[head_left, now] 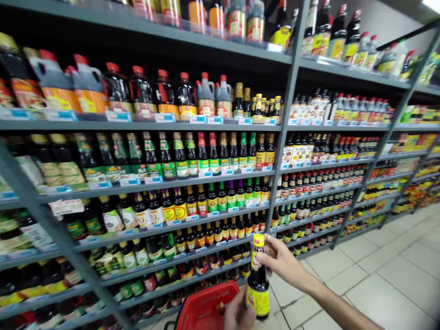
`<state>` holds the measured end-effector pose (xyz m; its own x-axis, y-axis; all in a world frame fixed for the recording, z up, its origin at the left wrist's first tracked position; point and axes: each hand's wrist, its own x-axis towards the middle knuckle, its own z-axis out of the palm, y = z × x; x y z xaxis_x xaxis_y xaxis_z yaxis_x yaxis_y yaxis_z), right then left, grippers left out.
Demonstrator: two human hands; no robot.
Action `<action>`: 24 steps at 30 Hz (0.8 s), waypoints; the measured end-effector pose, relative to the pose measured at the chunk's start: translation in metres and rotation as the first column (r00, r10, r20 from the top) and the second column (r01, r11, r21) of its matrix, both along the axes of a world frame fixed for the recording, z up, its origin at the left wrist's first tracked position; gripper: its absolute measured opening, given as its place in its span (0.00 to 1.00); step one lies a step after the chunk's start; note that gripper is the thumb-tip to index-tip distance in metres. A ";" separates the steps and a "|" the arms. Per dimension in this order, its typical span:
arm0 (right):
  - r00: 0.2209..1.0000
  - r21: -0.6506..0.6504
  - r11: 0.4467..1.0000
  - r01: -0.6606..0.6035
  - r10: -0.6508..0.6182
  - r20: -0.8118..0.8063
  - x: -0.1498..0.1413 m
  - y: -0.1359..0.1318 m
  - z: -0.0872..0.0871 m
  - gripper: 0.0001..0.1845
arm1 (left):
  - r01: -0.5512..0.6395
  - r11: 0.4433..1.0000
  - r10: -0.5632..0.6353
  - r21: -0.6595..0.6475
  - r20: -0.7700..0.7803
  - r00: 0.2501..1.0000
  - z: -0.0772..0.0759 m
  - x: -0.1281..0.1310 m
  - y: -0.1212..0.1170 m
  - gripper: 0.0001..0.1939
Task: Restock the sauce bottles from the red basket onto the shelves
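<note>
A dark sauce bottle (260,274) with a yellow cap and yellow label is held slightly tilted in front of the shelves. My right hand (280,259) grips its neck just under the cap, thumb toward me. Lower down, my left hand (239,309) is closed against the bottle's left side by the label; part of this hand is cut off by the bottom edge. Beneath and left of the bottle is a red shopping basket (206,305), with a small gold-coloured top of something showing inside.
Grey shelving (286,123) full of sauce bottles runs along the left and recedes to the right. Large jugs with red caps (164,91) stand on an upper shelf. Blue-and-white price tags (165,118) line the shelf edges. Pale floor tiles (388,270) extend at the right.
</note>
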<state>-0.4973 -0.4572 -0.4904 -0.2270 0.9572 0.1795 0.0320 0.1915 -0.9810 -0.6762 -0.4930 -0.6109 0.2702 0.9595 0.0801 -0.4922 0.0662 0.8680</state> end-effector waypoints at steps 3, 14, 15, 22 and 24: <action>0.998 0.081 0.995 0.049 -0.046 -0.036 0.047 -0.015 0.043 0.24 | 0.046 0.999 -0.045 -0.002 0.070 0.996 0.038 0.043 0.002 0.34; 0.999 0.377 0.925 0.043 -0.049 0.005 0.263 -0.092 0.150 0.20 | 0.248 0.968 -0.250 0.039 0.048 0.967 0.168 0.242 -0.049 0.26; 0.999 0.374 0.927 0.033 -0.034 -0.004 0.280 -0.100 0.150 0.20 | 0.269 0.960 -0.271 0.070 0.022 0.962 0.172 0.256 -0.056 0.26; 0.996 0.366 0.930 -0.040 0.066 -0.060 0.363 -0.131 0.149 0.23 | 0.404 0.899 -0.390 0.171 -0.109 0.914 0.190 0.337 -0.082 0.31; 1.000 0.397 0.918 -0.007 0.018 -0.025 0.376 -0.132 0.154 0.24 | 0.335 0.918 -0.316 0.211 -0.120 0.941 0.192 0.353 -0.083 0.32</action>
<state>-0.1212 -0.5896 -0.3367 -0.2277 0.8033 0.5503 0.0008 0.5653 -0.8249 -0.3234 -0.5760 -0.4193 0.5792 0.7767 0.2476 -0.4034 0.0091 0.9150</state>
